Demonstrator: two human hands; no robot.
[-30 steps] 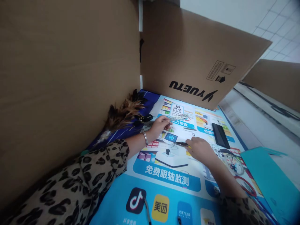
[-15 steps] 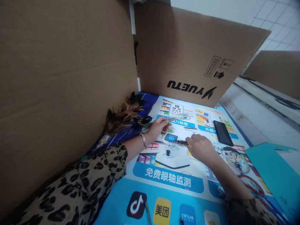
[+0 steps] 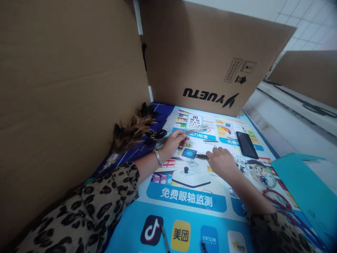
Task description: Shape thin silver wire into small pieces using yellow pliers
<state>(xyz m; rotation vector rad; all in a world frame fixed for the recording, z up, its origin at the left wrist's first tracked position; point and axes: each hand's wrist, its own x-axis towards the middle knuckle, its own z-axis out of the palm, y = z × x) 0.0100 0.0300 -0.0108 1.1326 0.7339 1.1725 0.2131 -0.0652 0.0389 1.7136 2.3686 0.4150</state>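
Note:
My left hand (image 3: pixel 177 141) is closed around a bundle of thin silvery wires (image 3: pixel 198 129), whose ends fan out to the right. Short of it, my right hand (image 3: pixel 220 160) grips a pair of pliers (image 3: pixel 201 156) with dark jaws and a bit of yellow at the handle. The jaws point left and lie just over the printed sheet. Most of the handle is hidden in my fingers. A few loose wire pieces (image 3: pixel 211 141) rest between the two hands and the back of the table.
Brown feathers (image 3: pixel 133 128) lie at the left by a cardboard wall (image 3: pixel 79 88). Another cardboard panel (image 3: pixel 210 63) stands at the back. A black phone (image 3: pixel 246 144), a clear round roll (image 3: pixel 264 176), red wire coils (image 3: pixel 277 199) and a teal folder (image 3: pixel 297 189) are on the right.
The whole view has shifted slightly, so everything sits a little further left. Both hands keep their holds on the wires and pliers, with little visible movement.

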